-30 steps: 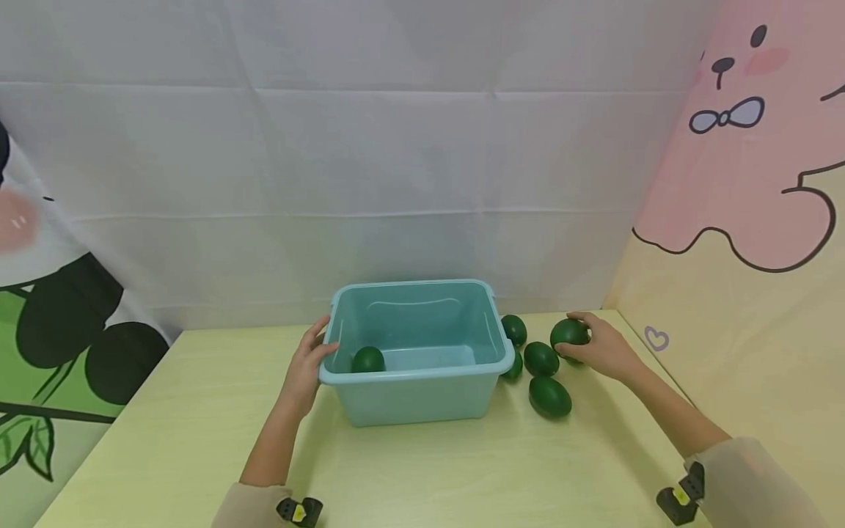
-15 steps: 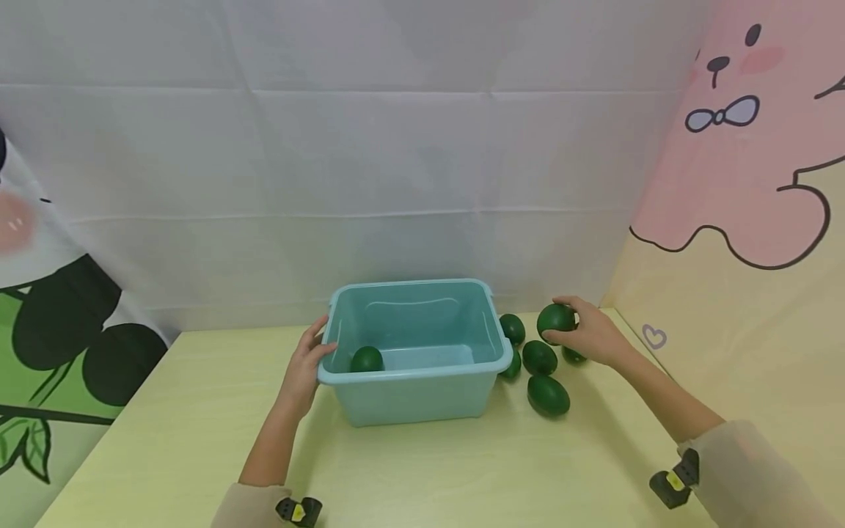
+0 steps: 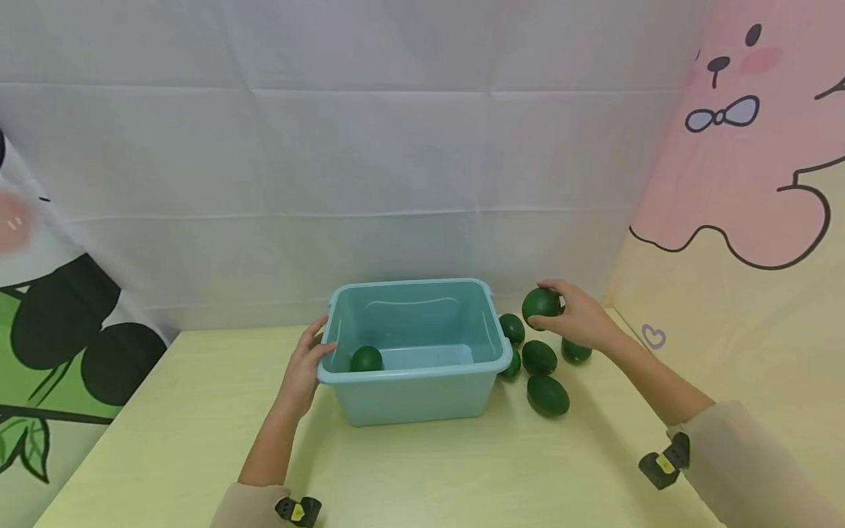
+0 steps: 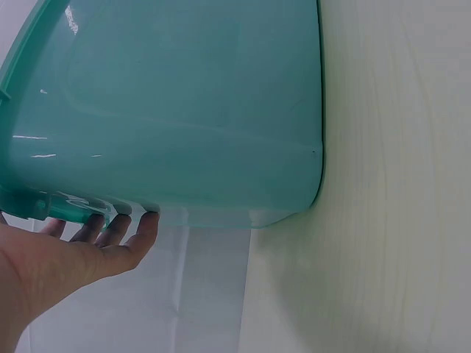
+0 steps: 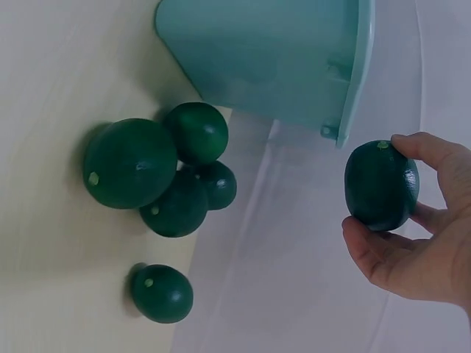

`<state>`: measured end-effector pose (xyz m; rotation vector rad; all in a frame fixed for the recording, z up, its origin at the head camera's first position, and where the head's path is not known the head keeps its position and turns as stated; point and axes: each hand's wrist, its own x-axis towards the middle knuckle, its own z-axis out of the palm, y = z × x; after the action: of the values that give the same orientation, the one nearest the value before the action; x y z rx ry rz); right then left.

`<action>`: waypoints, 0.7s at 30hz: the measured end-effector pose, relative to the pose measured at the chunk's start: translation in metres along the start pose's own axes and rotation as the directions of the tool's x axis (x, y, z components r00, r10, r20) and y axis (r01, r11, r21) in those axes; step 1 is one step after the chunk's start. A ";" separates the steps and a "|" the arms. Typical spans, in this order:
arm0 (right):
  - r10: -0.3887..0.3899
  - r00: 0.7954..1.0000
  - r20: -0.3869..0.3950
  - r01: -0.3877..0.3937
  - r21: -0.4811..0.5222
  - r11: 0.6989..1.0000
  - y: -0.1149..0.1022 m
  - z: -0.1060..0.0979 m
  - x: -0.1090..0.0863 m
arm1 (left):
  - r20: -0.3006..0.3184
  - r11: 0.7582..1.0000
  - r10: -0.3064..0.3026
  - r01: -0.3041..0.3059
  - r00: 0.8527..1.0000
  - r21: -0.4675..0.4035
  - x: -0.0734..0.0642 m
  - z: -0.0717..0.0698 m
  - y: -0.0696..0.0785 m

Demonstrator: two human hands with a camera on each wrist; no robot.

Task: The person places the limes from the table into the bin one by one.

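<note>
A light blue-green plastic tub [image 3: 422,400] stands on the table with one dark green avocado [image 3: 366,358] inside, at its left. My left hand [image 3: 307,367] grips the tub's left end, thumb over the rim; in the left wrist view its fingers [image 4: 143,232] curl at the end wall below the rim. My right hand [image 3: 579,317] holds another avocado [image 3: 540,307] between thumb and fingers, raised to the right of the tub. The right wrist view shows that held avocado [image 5: 379,185] level with the tub's rim [image 5: 358,81].
Several more avocados lie on the table [image 3: 422,477] right of the tub: the nearest avocado [image 3: 548,396] in front, one avocado [image 3: 576,350] apart at the right. A grey-white cloth wall [image 3: 370,183] rises behind, and a printed pink-and-yellow wall [image 3: 739,293] borders the right.
My right hand has lifted the avocado off the table and brought it up and left toward the tub, uncovering another avocado behind it. The left hand and tub have stayed put.
</note>
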<state>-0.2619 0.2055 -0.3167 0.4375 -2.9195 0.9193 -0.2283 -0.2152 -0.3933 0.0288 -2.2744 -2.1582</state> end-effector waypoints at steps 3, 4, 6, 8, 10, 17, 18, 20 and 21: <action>-0.015 1.000 0.002 0.015 0.004 1.000 -0.006 0.001 0.003 | -0.003 1.000 0.000 0.000 1.000 0.002 0.000 0.000 0.000; -0.020 1.000 0.004 0.020 0.009 1.000 -0.008 0.001 0.004 | -0.004 1.000 -0.001 0.001 1.000 0.003 0.000 0.000 0.000; -0.025 1.000 0.010 0.025 0.014 1.000 -0.012 0.001 0.005 | -0.006 1.000 -0.003 0.003 1.000 0.002 0.000 0.000 0.000; -0.029 0.999 0.014 0.028 0.016 0.999 -0.016 0.002 0.007 | -0.007 1.000 -0.004 0.004 1.000 0.002 0.001 0.000 0.000; -0.030 0.999 0.017 0.029 0.017 0.999 -0.020 0.002 0.009 | -0.007 1.000 -0.004 0.004 1.000 -0.002 0.001 0.000 0.000; -0.046 0.999 0.030 0.044 0.036 0.998 -0.030 0.006 0.014 | -0.006 1.000 -0.004 0.004 1.000 -0.005 0.001 0.000 0.000; -0.046 0.998 0.032 0.045 0.035 0.998 -0.032 0.007 0.015 | -0.005 1.000 -0.003 0.003 1.000 -0.002 0.000 0.000 0.000; -0.049 0.998 0.035 0.048 0.031 0.998 -0.035 0.008 0.016 | -0.002 1.000 -0.002 0.002 1.000 0.001 0.000 0.000 0.001; -0.055 0.998 0.035 0.054 0.032 0.998 -0.036 0.009 0.017 | -0.002 1.000 0.000 0.000 1.000 0.004 0.000 0.000 0.001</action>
<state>-0.2673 0.1676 -0.3019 0.5385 -2.9125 0.9613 -0.2280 -0.2152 -0.3925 0.0310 -2.2783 -2.1527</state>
